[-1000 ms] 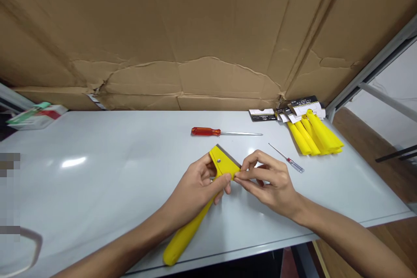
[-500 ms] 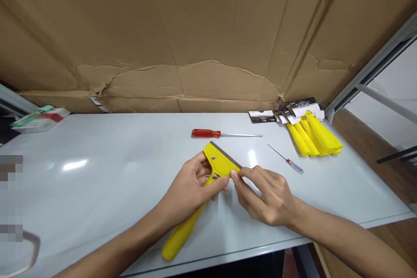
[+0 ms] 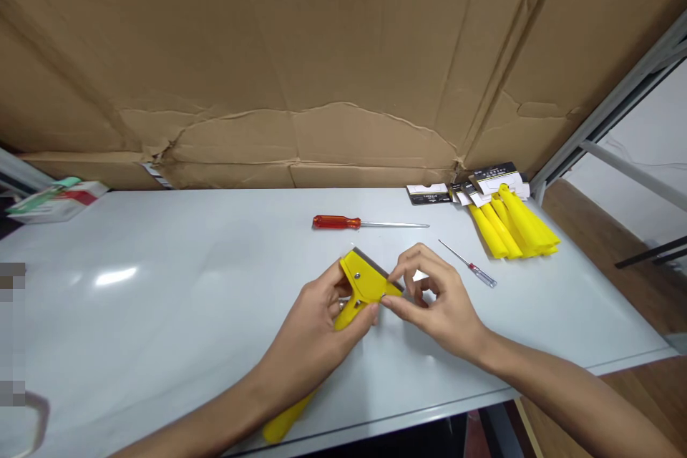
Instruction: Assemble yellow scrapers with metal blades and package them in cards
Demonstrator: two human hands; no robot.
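Observation:
A yellow scraper [image 3: 367, 278] with a metal blade along its upper edge is tilted above the table. My left hand [image 3: 316, 325] is wrapped round its neck, and the yellow handle slants down to the lower left. Two screws show on the flat head. My right hand [image 3: 437, 300] pinches the head's right corner, thumb at the lower edge and index finger by the blade. Behind the scraper lies a red-handled screwdriver [image 3: 337, 222]. A small screwdriver with a clear handle [image 3: 481, 275] rests right of my right hand.
Several yellow handles [image 3: 520, 229] with black and white cards [image 3: 497, 179] lie at the back right of the white table [image 3: 187, 300]. A small box [image 3: 61, 202] sits at the back left. Cardboard [image 3: 322, 36] stands behind, with a metal frame [image 3: 617, 107] at right.
The scraper's head has tilted and moved slightly down and right. My right hand's fingers have shifted and curled differently at its corner. My left hand still holds the scraper.

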